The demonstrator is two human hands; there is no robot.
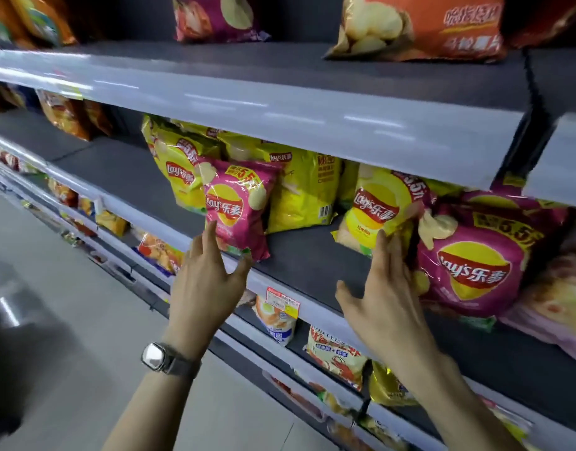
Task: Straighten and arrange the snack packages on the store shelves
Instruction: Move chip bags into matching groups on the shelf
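Pink bag (236,208) stands upright at the shelf (299,255) front edge, alone ahead of the yellow bags (299,190), so it likely needs squaring up. Left hand (205,275) is spread wide, fingertips touching its lower left edge, gripping nothing. Right hand (385,288), also open, presses flat against the leaning yellow bag (377,209) beside the big pink bag (475,265), probably to steady it.

Dark grey store shelving (312,255) in stacked tiers runs diagonally, each tier edged by a glossy pale grey front rail (280,115) reflecting overhead light in streaks. Below left lies a smooth pale grey tiled floor (84,320), partly shadowed.
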